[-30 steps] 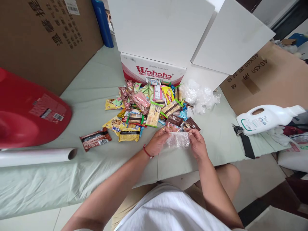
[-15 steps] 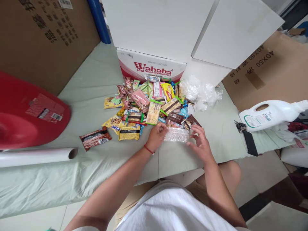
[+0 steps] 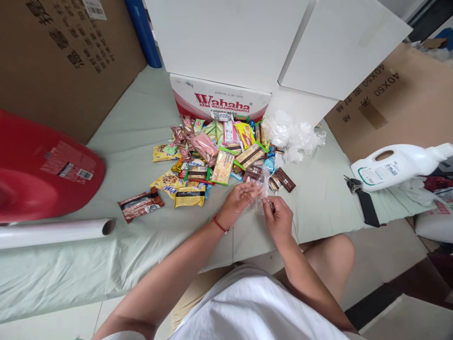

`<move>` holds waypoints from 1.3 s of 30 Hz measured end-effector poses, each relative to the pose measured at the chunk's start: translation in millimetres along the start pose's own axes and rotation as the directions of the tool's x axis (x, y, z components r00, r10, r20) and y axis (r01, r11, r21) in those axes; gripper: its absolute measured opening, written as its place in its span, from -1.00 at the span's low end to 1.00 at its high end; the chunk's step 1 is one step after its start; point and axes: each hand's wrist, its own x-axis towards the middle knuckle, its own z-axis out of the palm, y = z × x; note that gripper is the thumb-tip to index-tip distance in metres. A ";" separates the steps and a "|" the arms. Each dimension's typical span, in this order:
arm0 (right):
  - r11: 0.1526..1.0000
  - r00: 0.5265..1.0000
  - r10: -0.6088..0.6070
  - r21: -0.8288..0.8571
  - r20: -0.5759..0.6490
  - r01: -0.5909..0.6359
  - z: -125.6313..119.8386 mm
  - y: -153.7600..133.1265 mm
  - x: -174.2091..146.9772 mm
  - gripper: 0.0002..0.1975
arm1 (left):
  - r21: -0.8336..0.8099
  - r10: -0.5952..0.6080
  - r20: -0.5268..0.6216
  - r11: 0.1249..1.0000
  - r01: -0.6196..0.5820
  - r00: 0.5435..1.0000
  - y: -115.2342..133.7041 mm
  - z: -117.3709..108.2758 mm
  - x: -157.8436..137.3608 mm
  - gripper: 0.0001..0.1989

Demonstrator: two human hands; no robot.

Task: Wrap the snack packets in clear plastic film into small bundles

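Observation:
A clear plastic bag (image 3: 264,180) stands on edge between my two hands, low over the cloth. My right hand (image 3: 280,221) is closed, its thumb and fingers pinching the side of the bag. My left hand (image 3: 238,204), with a red cord at the wrist, has its fingers stretched out against the bag's other side; whether the fingertips are inside it I cannot tell. Just beyond my hands lies a heap of wrapped snacks, among them a cream-coloured wafer packet (image 3: 222,167), a brown packet (image 3: 285,179) and a yellow packet (image 3: 189,195).
Crumpled clear bags (image 3: 292,134) lie right of the heap, before a Wahaha carton (image 3: 222,97). At the left are a red container (image 3: 46,165) and a white roll (image 3: 60,232). A white bottle (image 3: 399,163) and a black phone-like object with keys (image 3: 367,208) lie at the right.
The bag has turned from lying flat to standing on edge. My right hand has moved left and closed on it; my left hand's fingers have gone from pinching to stretched out.

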 end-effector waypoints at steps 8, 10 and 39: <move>0.794 0.911 0.412 0.480 0.025 -0.373 4.1 5.9 -4.4 -0.71 | -0.123 -0.011 -0.060 0.992 0.003 0.998 3.2 -4.7 3.2 -0.45; 0.801 0.916 0.400 0.483 0.007 -0.354 1.3 11.6 -6.4 -0.73 | -0.190 -0.081 -0.038 0.979 0.073 0.996 6.2 -3.9 1.5 -0.42; 0.995 0.985 0.058 -0.074 -0.162 -0.071 0.1 10.7 4.1 -0.19 | -0.081 0.006 -0.135 0.997 -0.017 0.991 1.1 4.3 -2.4 -0.42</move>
